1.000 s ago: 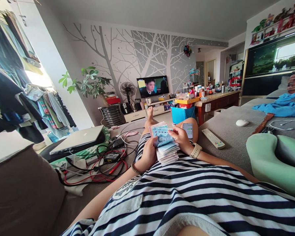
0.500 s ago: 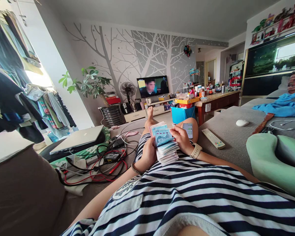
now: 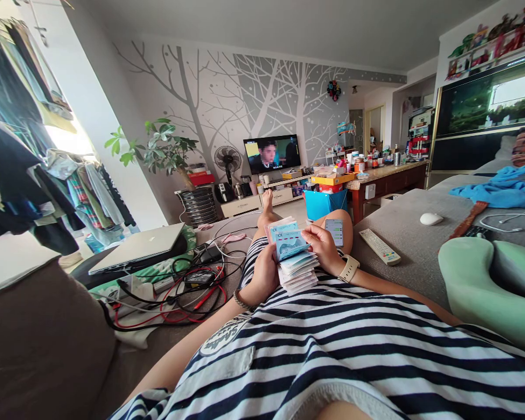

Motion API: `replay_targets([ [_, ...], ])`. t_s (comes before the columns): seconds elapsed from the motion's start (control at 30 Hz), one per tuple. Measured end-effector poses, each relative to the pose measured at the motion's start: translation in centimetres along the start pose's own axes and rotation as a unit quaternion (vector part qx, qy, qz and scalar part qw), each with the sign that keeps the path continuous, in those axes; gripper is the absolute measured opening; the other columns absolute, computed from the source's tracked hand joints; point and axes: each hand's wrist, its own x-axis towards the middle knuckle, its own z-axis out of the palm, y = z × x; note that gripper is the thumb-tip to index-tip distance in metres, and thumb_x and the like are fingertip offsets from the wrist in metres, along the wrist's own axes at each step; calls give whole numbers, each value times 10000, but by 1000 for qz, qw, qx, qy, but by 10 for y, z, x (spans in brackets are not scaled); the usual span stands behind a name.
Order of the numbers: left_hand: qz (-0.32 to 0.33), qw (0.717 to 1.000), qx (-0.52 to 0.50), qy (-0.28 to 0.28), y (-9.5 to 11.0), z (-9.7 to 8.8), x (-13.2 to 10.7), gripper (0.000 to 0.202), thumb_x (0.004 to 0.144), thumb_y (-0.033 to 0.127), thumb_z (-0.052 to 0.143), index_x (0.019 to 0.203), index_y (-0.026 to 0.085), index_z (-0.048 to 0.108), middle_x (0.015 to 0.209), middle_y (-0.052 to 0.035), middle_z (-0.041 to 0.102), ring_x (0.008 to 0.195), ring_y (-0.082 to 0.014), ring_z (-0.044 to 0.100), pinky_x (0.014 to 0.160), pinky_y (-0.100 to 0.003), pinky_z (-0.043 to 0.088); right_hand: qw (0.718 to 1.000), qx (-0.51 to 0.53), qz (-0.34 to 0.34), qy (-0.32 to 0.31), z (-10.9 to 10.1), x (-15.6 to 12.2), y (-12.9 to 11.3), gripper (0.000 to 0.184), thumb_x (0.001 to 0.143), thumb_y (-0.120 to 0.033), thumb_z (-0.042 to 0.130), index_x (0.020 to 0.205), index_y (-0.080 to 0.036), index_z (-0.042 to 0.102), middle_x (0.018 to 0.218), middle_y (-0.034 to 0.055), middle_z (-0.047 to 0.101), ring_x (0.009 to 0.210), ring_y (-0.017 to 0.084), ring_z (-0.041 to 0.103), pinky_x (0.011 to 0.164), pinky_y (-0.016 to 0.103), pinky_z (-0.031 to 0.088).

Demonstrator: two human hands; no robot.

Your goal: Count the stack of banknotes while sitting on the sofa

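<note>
Above my lap is a thick stack of banknotes (image 3: 298, 273), bent over so its lower ends fan out toward me. My left hand (image 3: 266, 274) is closed around the stack's left side, its thumb on the notes. Blue notes marked 10 face me, with pinkish edges behind them. My right hand (image 3: 321, 245) pinches the right edge of the front blue banknote (image 3: 290, 245) between thumb and fingers. Behind the right wrist, a phone (image 3: 334, 232) with a lit screen leans on my right leg. A striped garment (image 3: 315, 338) covers my lap.
On the sofa to my left lie a closed laptop (image 3: 142, 248) and tangled cables (image 3: 188, 291). A remote control (image 3: 380, 247), a white mouse (image 3: 431, 219) and a green neck pillow (image 3: 468, 280) are on my right. A television (image 3: 272, 154) stands by the far wall.
The front blue notes have shifted slightly between my fingers. Both hands keep nearly the same place, and the television picture differs.
</note>
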Motion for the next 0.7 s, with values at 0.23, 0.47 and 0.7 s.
replay_targets([
  [0.23,-6,1000,-3,2,0,2,-1,98,687,220,617,598,183,636,666,-36,710,883,-247,693,763,-308,547,1000,6,3,2,0,0,-1,342,794,-514,627,726,-185,567,619,-24,471,522,112,408,483,236,326],
  [0.47,-3,1000,-4,-1,0,0,1,98,657,232,640,580,178,613,589,-14,671,832,-234,696,741,-294,551,1000,-2,-10,-1,-1,1,1,341,813,-507,616,729,-180,573,598,-31,455,514,106,412,484,230,324],
  [0.7,-23,999,-35,-12,-2,0,1,63,686,205,620,668,164,665,704,-48,734,890,-253,708,807,-332,555,999,7,-33,1,-2,1,6,435,840,-601,588,713,-185,596,552,-19,475,483,113,413,463,241,307],
])
